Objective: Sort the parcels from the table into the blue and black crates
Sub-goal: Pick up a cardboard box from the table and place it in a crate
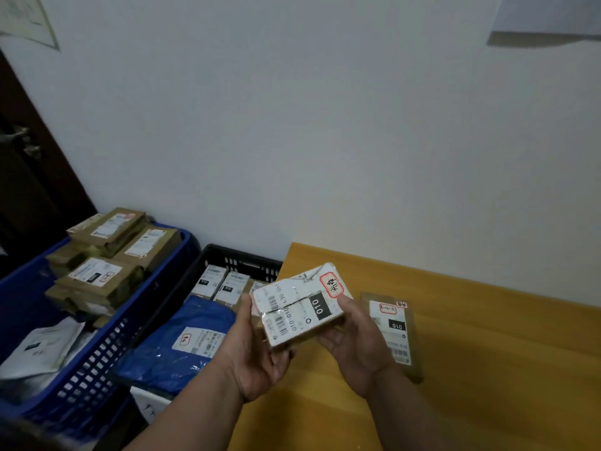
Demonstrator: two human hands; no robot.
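Observation:
I hold a small parcel (300, 307) with a white label marked 010 and a red stamp above the left end of the wooden table (487, 336). My left hand (257, 349) grips its left end and my right hand (354, 346) grips its right end, both from below. One more brown parcel (395, 336) lies flat on the table just behind my right hand. The blue crate (107, 340) at far left holds stacked brown parcels and white bags. The black crate (240, 258) between it and the table holds small boxes and a blue bag (175, 343).
A white wall rises behind the table and crates. A dark door (29, 177) with a metal handle stands at the far left. The right part of the table top is bare wood.

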